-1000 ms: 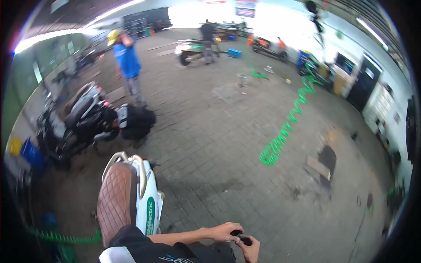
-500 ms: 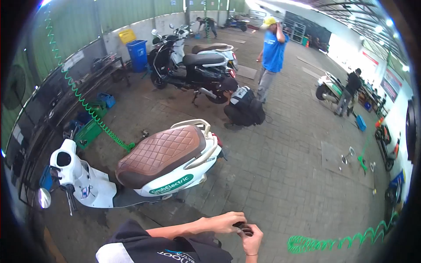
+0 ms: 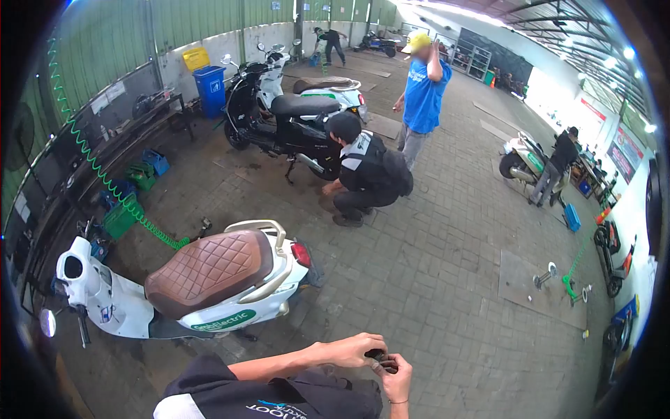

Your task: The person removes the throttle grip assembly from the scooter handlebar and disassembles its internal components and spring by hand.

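Note:
Close in front of my shirt, at the bottom of the head view, both hands come together. My left hand (image 3: pixel 357 349) reaches across from the left with its fingers curled round a small dark part (image 3: pixel 377 356). From the right, my right hand (image 3: pixel 396 380), with a thin band at the wrist, pinches the same part between thumb and fingers. The part looks dark and rounded, maybe ring-like; the fingers cover most of it, so its kind cannot be made out. Ahead and to the left stands a white scooter (image 3: pixel 279 276) with a brown quilted seat (image 3: pixel 209 269).
A co-worker (image 3: pixel 366 171) squats beside a black scooter (image 3: pixel 307 133). Another person in a blue shirt (image 3: pixel 423 94) stands behind. Green coiled hose (image 3: pixel 132 209) hangs at left near green toolboxes (image 3: pixel 124 220). A floor plate (image 3: pixel 523 279) with metal parts lies at right.
My view has shifted, so the white scooter sits lower and further left. The squatting co-worker has raised their head and torso. Both hands stay on the dark part.

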`<control>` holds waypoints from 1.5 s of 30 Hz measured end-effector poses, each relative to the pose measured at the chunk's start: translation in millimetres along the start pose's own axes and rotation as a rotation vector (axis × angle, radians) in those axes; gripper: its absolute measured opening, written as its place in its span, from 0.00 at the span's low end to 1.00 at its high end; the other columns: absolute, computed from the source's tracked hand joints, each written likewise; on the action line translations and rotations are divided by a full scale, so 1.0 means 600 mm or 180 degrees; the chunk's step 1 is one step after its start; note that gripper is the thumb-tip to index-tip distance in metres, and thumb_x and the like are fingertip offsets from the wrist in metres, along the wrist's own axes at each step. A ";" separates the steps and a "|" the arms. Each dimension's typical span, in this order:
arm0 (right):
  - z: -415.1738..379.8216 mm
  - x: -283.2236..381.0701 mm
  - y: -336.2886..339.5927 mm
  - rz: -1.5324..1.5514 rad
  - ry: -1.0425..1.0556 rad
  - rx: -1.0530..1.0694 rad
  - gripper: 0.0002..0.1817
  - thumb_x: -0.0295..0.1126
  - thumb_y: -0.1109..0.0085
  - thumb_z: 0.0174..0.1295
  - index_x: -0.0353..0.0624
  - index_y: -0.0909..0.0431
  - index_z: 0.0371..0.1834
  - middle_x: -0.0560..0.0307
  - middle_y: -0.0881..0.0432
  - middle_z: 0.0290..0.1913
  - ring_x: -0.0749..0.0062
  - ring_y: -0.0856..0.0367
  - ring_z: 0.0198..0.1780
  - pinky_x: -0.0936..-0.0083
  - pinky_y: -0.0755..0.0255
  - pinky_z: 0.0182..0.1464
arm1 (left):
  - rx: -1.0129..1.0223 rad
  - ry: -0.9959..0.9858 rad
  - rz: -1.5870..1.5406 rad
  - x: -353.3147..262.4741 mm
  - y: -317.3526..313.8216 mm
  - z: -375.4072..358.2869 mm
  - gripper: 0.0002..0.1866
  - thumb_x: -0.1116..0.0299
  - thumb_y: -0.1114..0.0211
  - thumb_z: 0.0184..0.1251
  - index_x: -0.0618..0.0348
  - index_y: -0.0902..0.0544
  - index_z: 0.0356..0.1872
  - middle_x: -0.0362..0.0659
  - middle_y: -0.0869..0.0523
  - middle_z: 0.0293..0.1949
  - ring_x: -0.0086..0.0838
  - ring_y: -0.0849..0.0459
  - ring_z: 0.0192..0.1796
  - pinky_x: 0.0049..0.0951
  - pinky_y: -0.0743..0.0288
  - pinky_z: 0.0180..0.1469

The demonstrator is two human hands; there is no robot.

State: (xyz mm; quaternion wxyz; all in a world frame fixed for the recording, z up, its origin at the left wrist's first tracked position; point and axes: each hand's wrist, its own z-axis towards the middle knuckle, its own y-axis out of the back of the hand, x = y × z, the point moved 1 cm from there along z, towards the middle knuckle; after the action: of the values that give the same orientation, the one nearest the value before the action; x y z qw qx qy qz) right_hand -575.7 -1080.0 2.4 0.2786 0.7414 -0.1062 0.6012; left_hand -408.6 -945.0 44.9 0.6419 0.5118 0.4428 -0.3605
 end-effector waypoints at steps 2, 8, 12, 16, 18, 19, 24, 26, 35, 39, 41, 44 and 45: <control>0.042 -0.010 0.031 0.0139 -0.0109 0.0134 0.19 0.28 0.14 0.57 0.32 0.16 0.44 0.53 0.09 0.36 0.76 0.11 0.39 0.75 0.16 0.43 | 0.0029 0.0034 -0.0020 0.006 0.005 0.045 0.22 0.69 0.21 0.63 0.72 0.15 0.53 0.56 0.13 0.49 0.50 0.12 0.52 0.46 0.20 0.55; 0.182 -0.036 0.123 0.0471 -0.0015 0.0955 0.18 0.29 0.18 0.61 0.34 0.18 0.47 0.59 0.12 0.37 0.81 0.15 0.40 0.79 0.18 0.44 | -0.0528 0.0366 0.0105 0.029 -0.006 0.155 0.20 0.68 0.24 0.64 0.67 0.13 0.55 0.55 0.12 0.50 0.49 0.11 0.54 0.45 0.19 0.56; 0.275 -0.065 0.222 0.0668 -0.0027 0.1432 0.16 0.29 0.20 0.64 0.35 0.18 0.46 0.61 0.12 0.38 0.83 0.17 0.39 0.79 0.19 0.44 | -0.0670 0.0629 0.0011 0.035 -0.037 0.260 0.20 0.67 0.24 0.65 0.66 0.13 0.56 0.52 0.11 0.49 0.45 0.11 0.51 0.43 0.19 0.55; 0.361 -0.086 0.378 0.0604 0.0238 0.1432 0.14 0.30 0.20 0.64 0.35 0.17 0.43 0.59 0.11 0.37 0.80 0.14 0.39 0.77 0.17 0.44 | -0.0798 0.0621 -0.0044 0.034 -0.094 0.428 0.21 0.64 0.23 0.67 0.65 0.13 0.57 0.50 0.10 0.49 0.40 0.11 0.51 0.41 0.19 0.54; 0.394 -0.093 0.472 0.0596 0.0241 0.1371 0.14 0.31 0.20 0.64 0.35 0.17 0.43 0.59 0.11 0.36 0.80 0.14 0.39 0.77 0.17 0.44 | -0.0740 0.0717 -0.0209 0.021 -0.121 0.519 0.22 0.64 0.24 0.69 0.66 0.14 0.58 0.50 0.10 0.50 0.39 0.11 0.52 0.41 0.19 0.54; 0.409 -0.100 0.518 0.0570 0.0244 0.1339 0.15 0.31 0.20 0.64 0.35 0.17 0.43 0.59 0.12 0.36 0.79 0.14 0.39 0.76 0.17 0.45 | -0.0645 0.0715 -0.0205 0.015 -0.131 0.567 0.22 0.64 0.24 0.69 0.66 0.14 0.58 0.50 0.10 0.50 0.39 0.11 0.52 0.41 0.19 0.54; 0.486 -0.153 0.710 0.0642 0.0257 0.1049 0.15 0.31 0.23 0.67 0.37 0.20 0.46 0.63 0.16 0.38 0.80 0.16 0.40 0.76 0.17 0.46 | -0.0262 0.0478 -0.0186 -0.006 -0.177 0.806 0.23 0.62 0.25 0.70 0.67 0.15 0.59 0.53 0.10 0.51 0.43 0.11 0.52 0.43 0.19 0.56; 0.520 -0.184 0.771 0.0661 0.0313 0.0826 0.13 0.30 0.25 0.69 0.37 0.21 0.48 0.65 0.20 0.37 0.81 0.19 0.39 0.77 0.19 0.45 | 0.0061 0.0446 -0.0061 0.012 -0.191 0.906 0.24 0.61 0.24 0.69 0.66 0.15 0.59 0.53 0.10 0.51 0.46 0.11 0.52 0.43 0.18 0.56; 0.788 -0.322 1.101 0.0674 -0.0239 -0.0382 0.21 0.43 0.21 0.68 0.35 0.16 0.49 0.54 0.08 0.43 0.74 0.10 0.45 0.70 0.16 0.50 | 0.1006 0.0397 0.0204 0.126 -0.252 1.450 0.24 0.60 0.22 0.68 0.65 0.12 0.59 0.51 0.09 0.51 0.41 0.10 0.52 0.40 0.17 0.56; 0.895 -0.346 1.303 0.0812 -0.0577 -0.0912 0.16 0.29 0.22 0.66 0.35 0.13 0.52 0.58 0.08 0.42 0.78 0.12 0.45 0.76 0.17 0.50 | 0.1636 0.0016 0.0319 0.086 -0.290 1.743 0.23 0.61 0.22 0.69 0.65 0.14 0.58 0.53 0.10 0.51 0.45 0.10 0.52 0.41 0.17 0.55; 0.943 -0.331 1.403 0.0963 -0.0517 -0.1177 0.15 0.27 0.22 0.65 0.35 0.13 0.52 0.59 0.09 0.43 0.78 0.12 0.45 0.76 0.17 0.50 | 0.1903 -0.0441 0.0355 0.048 -0.310 1.884 0.22 0.62 0.23 0.70 0.66 0.15 0.58 0.55 0.12 0.51 0.50 0.11 0.52 0.42 0.18 0.54; 1.030 -0.350 1.535 0.1195 -0.0514 -0.1488 0.15 0.24 0.24 0.64 0.35 0.14 0.53 0.59 0.09 0.44 0.78 0.11 0.45 0.77 0.17 0.49 | 0.2122 -0.0767 0.0395 0.039 -0.343 2.066 0.21 0.65 0.24 0.71 0.66 0.16 0.58 0.55 0.13 0.50 0.51 0.13 0.52 0.43 0.19 0.54; 1.063 -0.366 1.576 0.1310 -0.0626 -0.1516 0.16 0.22 0.25 0.64 0.35 0.14 0.54 0.59 0.09 0.44 0.79 0.11 0.45 0.78 0.17 0.49 | 0.2210 -0.0895 0.0424 0.048 -0.355 2.124 0.21 0.65 0.24 0.70 0.66 0.16 0.58 0.55 0.13 0.50 0.51 0.13 0.52 0.43 0.19 0.54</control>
State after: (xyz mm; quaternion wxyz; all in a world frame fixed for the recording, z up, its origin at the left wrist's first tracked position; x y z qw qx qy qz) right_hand -566.5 -2241.1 -14.6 0.3052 0.6729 -0.4178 0.5286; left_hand -339.9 -2235.8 53.0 0.5067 0.6721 0.1676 -0.5133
